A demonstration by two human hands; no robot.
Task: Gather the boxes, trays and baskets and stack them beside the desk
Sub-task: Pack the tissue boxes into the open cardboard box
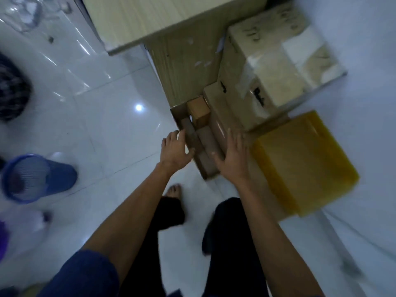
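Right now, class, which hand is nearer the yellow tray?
Right. The right hand is just left of the yellow tray; the left hand is farther left, across the open cardboard box, at its left wall.

Beside the end panel of the desk [150, 20], an open box [182, 123] lies on the floor [111, 129]. A small box [198, 111] stands in its far end and longer ones lie along its near part. A flat carton [218, 116] runs alongside it on the right. A large carton [267, 78] sits behind and to the right of that, against the desk's side. A plastic bin [304, 163] lies nearer the camera, right of the flat carton and before the large one. The person's left hand [174, 150] is at the open box's left wall, the right hand [232, 155] over its right edge. Well to the left, a mesh basket [32, 176] lies on its side on the floor.
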